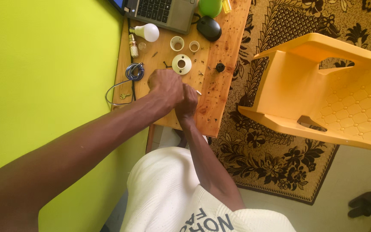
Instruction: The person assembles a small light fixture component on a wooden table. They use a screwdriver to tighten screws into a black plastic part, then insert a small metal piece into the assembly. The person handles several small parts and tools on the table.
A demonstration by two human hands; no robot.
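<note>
My left hand (pixel 165 87) and my right hand (pixel 188 102) are pressed together over the small wooden table (pixel 220 99), both closed around something small. A thin pale tip (pixel 199 92) pokes out from my right hand; what it belongs to is hidden by my fingers. Just beyond my left hand lies a round cream lamp-holder base (pixel 181 64). Two small cream rings (pixel 177 43) (pixel 194 46) lie farther back. A white light bulb (pixel 147 32) rests near the table's far left side.
A laptop (pixel 164 11), black mouse (pixel 208 28) and green round object (pixel 210 7) sit at the far end. A coil of blue wire (pixel 134 72) and a small black knob (pixel 220 67) lie on the table. A yellow plastic chair (pixel 327 90) stands on the patterned carpet (pixel 263 150) to the right; a green wall (pixel 44 77) is left.
</note>
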